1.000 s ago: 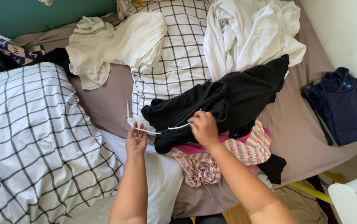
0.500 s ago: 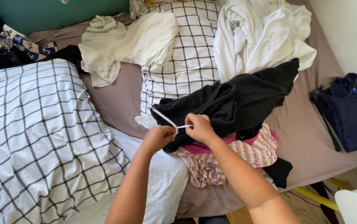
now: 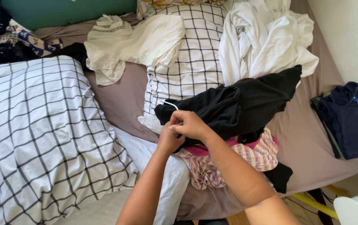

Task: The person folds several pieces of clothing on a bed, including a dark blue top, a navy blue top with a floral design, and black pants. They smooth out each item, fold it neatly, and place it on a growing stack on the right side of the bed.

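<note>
Pinching a thin white drawstring [image 3: 171, 105] between them, the left hand [image 3: 168, 139] and the right hand [image 3: 190, 125] meet at the near edge of a black garment [image 3: 237, 106], fingers closed on the cord where it leaves the cloth. The hands press close together, likely because so thin a cord needs both sets of fingertips to keep hold of it. The black garment lies rumpled in the middle of the bed [image 3: 118, 96], draped over a pink striped piece [image 3: 245, 156] toward the foot edge. A checked duvet [image 3: 41, 133] covers the left side, a checked pillowcase [image 3: 191, 54] and a cream shirt [image 3: 137, 43] lie toward the head edge, and white clothes [image 3: 266, 37] heap near the far right corner. A navy top [image 3: 349, 121] rests at the right edge. No basket, bag or box shows; the clothes lie loose on the bed.
</note>
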